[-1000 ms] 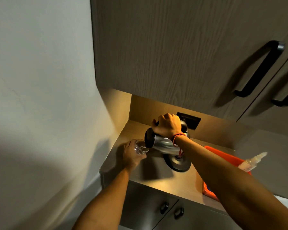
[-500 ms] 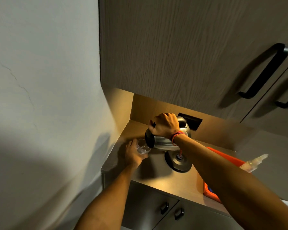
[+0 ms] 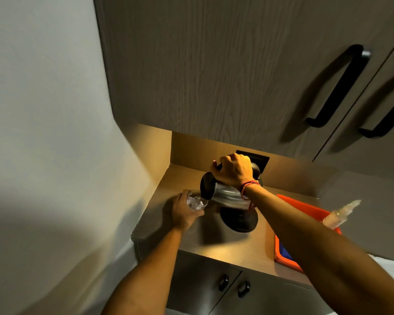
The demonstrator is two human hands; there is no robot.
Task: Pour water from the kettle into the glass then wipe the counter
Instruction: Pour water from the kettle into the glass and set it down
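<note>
My right hand (image 3: 233,170) grips the black handle of a steel kettle (image 3: 223,196), which is tilted to the left with its dark lid end right over a clear glass (image 3: 196,202). My left hand (image 3: 181,211) wraps around the glass from the left and holds it at the counter's (image 3: 243,248) left end. Water glints inside the glass. The kettle's round black base (image 3: 239,220) sits on the counter just below the lifted kettle.
An orange tray (image 3: 282,251) lies at the counter's right with a blue cloth (image 3: 286,252) in it and a clear spray bottle (image 3: 340,213) over its far rim. A black wall socket (image 3: 261,161) is behind the kettle. Upper cabinets hang overhead, and a wall closes the left side.
The kettle stays tilted over the glass, and both hands keep their grips. The view has shifted slightly; the hands have barely moved relative to the counter.
</note>
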